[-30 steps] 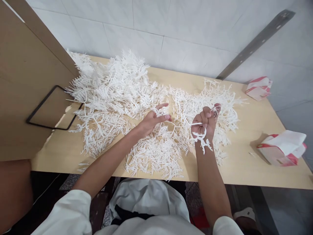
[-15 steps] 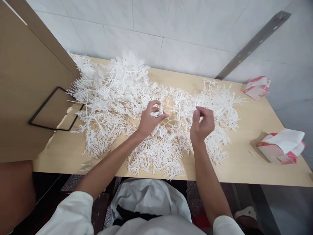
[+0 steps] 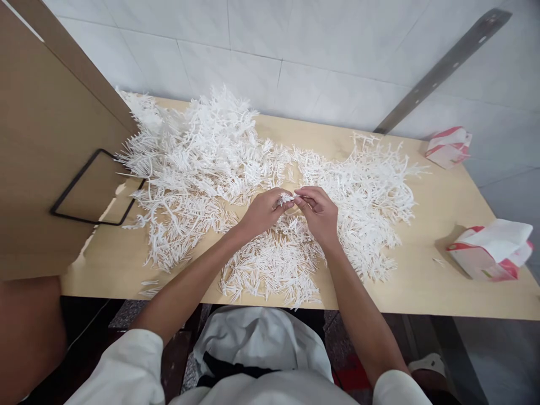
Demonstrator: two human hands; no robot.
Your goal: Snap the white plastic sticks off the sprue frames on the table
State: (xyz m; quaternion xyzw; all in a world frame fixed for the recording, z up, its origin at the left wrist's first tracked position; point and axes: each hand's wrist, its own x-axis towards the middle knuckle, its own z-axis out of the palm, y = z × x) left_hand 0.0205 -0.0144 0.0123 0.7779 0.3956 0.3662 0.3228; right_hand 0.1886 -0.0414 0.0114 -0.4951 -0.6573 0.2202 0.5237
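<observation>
Both hands meet above the middle of the table. My left hand is closed, with a small white branched plastic piece sticking out between its thumb and fingers. The fingertips of my right hand pinch at the right end of that same piece. Below my hands lies a heap of small white loose sprigs. A tall pile of white branched plastic pieces rises to the left. Another tangle of white branched stems spreads to the right.
A brown cardboard panel with a black wire frame stands at the left. Two red-and-white paper packets sit on the wooden table at the right. A tiled wall with a metal strip runs behind. Someone's bare limb shows lower left.
My right hand has moved left, from over the right tangle to my left hand, and its fingertips now meet the white piece. My left hand has closed around that piece.
</observation>
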